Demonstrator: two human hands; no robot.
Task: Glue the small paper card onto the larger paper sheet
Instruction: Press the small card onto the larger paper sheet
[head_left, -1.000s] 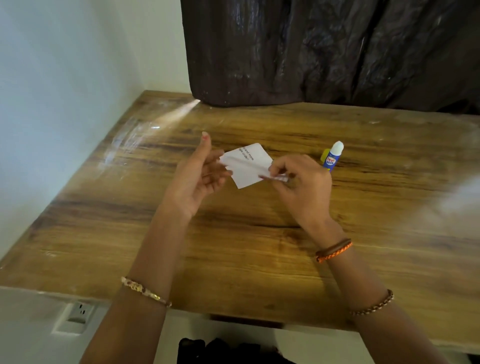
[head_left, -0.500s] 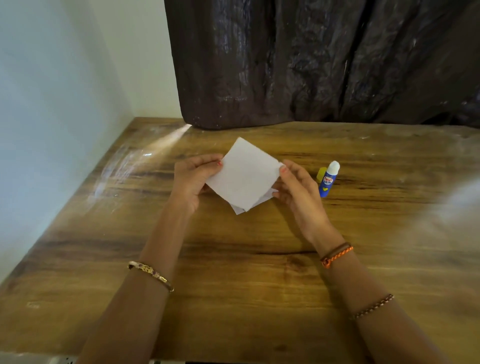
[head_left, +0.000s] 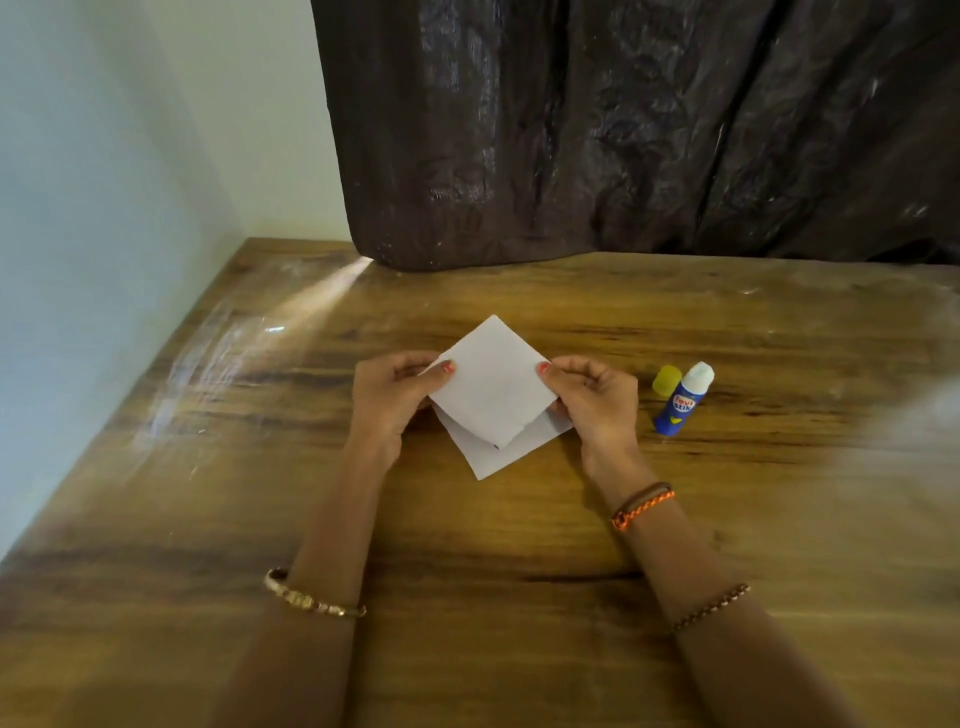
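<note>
together, the left hand (head_left: 387, 397) and right hand (head_left: 597, 402) pinch the small paper card (head_left: 491, 384) by opposite corners over the larger paper sheet (head_left: 511, 447) — uncapped glue stick (head_left: 681, 400) standing just right of the right hand, yellow cap (head_left: 666, 381) beside it.

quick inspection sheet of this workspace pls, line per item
surface: wooden table, glare streaks at far left
job's things: upper paper pinched at both side corners, overlapping lower paper; glue stick uncapped, yellow cap beside it
clutter: nothing seen
grippers: left hand and right hand both hold the paper
cables: nothing seen
surroundings: dark curtain behind, pale wall at left
</note>
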